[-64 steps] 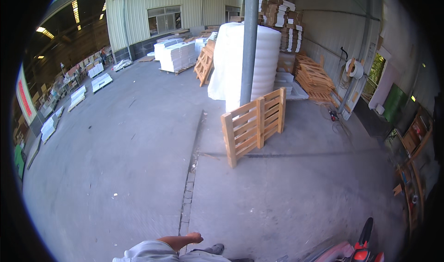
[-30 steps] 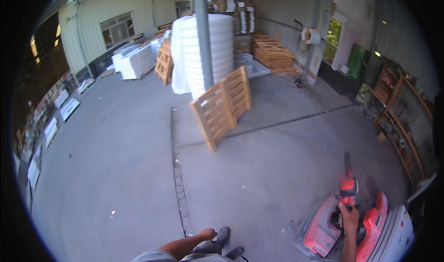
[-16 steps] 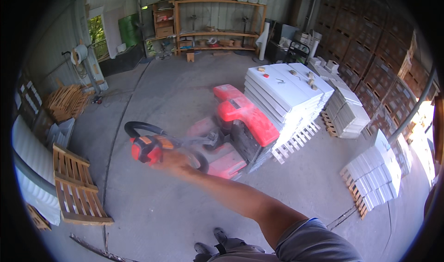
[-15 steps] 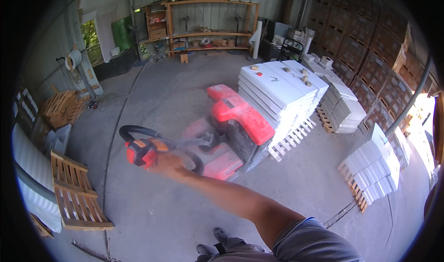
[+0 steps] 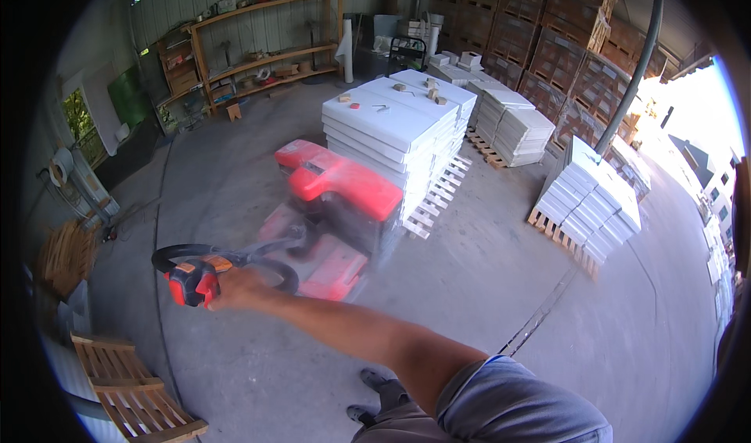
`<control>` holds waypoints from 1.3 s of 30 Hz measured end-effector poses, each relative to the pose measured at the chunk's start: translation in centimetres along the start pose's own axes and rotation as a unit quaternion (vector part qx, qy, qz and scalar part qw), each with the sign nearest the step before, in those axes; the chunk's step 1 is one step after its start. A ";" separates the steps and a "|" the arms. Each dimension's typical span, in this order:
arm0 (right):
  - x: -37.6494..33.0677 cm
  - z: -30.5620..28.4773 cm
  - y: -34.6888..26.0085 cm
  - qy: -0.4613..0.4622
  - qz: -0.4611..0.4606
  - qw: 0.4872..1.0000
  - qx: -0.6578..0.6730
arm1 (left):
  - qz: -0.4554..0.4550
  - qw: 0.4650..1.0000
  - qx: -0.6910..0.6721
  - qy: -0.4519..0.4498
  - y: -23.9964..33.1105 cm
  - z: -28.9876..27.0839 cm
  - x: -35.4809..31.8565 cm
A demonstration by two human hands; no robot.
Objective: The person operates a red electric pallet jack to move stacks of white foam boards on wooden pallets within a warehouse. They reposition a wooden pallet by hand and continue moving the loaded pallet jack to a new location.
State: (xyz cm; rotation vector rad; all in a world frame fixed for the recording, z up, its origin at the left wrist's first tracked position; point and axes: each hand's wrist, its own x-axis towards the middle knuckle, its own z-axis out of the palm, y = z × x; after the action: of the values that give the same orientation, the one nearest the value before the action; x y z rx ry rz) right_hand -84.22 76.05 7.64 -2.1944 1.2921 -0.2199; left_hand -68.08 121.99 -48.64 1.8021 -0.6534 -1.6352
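My right arm reaches across to the left, and my right hand [image 5: 233,288] is closed on the control handle [image 5: 192,280] of a red and black electric pallet truck [image 5: 344,181]. Black curved loops flank the handle's red and black head. Its dusty red body stands against a tall stack of white boards [image 5: 391,118] on a pallet [image 5: 438,196]. Small wooden blocks [image 5: 432,91] and a little red item [image 5: 354,106] lie on top of the stack. My left hand is out of view.
More white stacks on pallets stand to the right, one [image 5: 591,196] nearer and another [image 5: 512,122] farther back. Wrapped brown cartons [image 5: 575,59] rise behind. Wooden shelving [image 5: 270,69] lines the back wall; an empty slatted pallet [image 5: 133,384] leans at lower left. Bright daylight enters at right.
My view has swung to the right, so the truck, stack and shelving sit farther left in the picture. More of the bright opening shows. My right hand keeps its hold on the handle.
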 end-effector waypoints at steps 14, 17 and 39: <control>-4.3 6.4 -5.1 -0.005 -0.009 1.000 0.016 | -0.034 0.998 -0.041 0.031 6.2 -4.0 0.1; -5.4 7.6 -6.0 0.006 -0.041 0.999 0.031 | -0.073 0.995 -0.051 0.043 6.9 -2.9 -1.1; -9.1 13.1 -15.3 -0.144 -0.038 0.981 0.124 | -0.119 0.973 -0.062 0.187 6.6 0.7 -11.2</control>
State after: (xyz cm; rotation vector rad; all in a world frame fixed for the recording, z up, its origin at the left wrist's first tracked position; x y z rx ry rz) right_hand -72.05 94.45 6.65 -1.9792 0.9673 -0.0835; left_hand -69.77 125.39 -36.14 2.0795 -0.1682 -1.3875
